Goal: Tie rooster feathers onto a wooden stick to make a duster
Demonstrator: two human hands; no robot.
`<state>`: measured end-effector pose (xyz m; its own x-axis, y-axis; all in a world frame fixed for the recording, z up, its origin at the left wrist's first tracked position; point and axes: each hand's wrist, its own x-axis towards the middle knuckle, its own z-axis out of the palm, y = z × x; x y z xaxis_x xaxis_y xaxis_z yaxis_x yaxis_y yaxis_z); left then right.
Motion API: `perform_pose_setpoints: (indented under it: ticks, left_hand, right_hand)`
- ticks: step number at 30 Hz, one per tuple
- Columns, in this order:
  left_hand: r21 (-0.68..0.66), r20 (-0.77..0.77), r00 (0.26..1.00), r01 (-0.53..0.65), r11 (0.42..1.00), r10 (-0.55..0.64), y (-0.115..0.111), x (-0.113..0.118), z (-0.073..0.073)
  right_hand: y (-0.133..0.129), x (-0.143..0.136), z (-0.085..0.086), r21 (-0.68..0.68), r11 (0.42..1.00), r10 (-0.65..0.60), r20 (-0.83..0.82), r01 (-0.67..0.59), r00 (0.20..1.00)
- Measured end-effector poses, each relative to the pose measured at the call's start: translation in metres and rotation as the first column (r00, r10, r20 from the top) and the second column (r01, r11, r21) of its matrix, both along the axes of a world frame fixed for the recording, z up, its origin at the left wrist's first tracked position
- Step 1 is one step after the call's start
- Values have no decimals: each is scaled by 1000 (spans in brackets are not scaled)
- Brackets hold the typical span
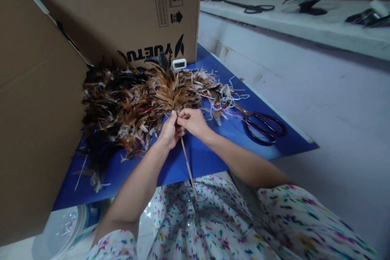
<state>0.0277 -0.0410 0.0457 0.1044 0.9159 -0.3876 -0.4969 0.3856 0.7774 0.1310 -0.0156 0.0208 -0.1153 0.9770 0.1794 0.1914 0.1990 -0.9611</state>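
From the patterned clothing (219,219), where its near end is seen, 1 thin stick (188,163) is pointed away from the body, its long axis tipped slightly left, up to the 2 hands, which are held together. It is gripped by the left hand (170,131), the nearer of the 2; by the right hand (192,122) a pinch is made close beside — what is pinched cannot be told. Just beyond the fingertips, in line with the stick, a tan feather bunch (172,89) is fanned outward; any join is hidden. Leftward, a feather pile (122,101) is heaped; rightward, black-handled scissors (264,127) are laid. Farther off stands a cardboard box (146,4).
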Motion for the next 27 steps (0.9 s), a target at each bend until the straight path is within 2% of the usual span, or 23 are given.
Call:
perform_pose_setpoints:
  ticks: [8,15,18,21,22,24,27]
  left_hand:
    - [5,-31,999,-39,999,39,-2,2,1]
    - [41,-65,994,-80,996,82,2,-1,-5]
    - [60,-46,995,-81,995,83,2,-1,-3]
    - [99,-35,997,-70,993,74,-2,0,2]
    - [110,-42,997,-66,992,71,-3,0,3]
    - [123,-74,995,-51,991,60,-6,2,6]
    - [149,-133,990,-23,989,43,-9,5,7]
  right_hand:
    - [-1,0,2,-14,1000,-23,22,24,999]
    - [-2,5,7,-2,995,98,7,-98,995]
    - [0,12,11,28,999,16,-11,-16,1000]
    - [4,19,16,46,996,-88,131,83,987]
    - [6,20,17,14,997,-78,176,77,981]
    - [9,19,20,-127,992,32,160,-12,987]
    - [11,9,28,-348,907,213,-103,-236,972]
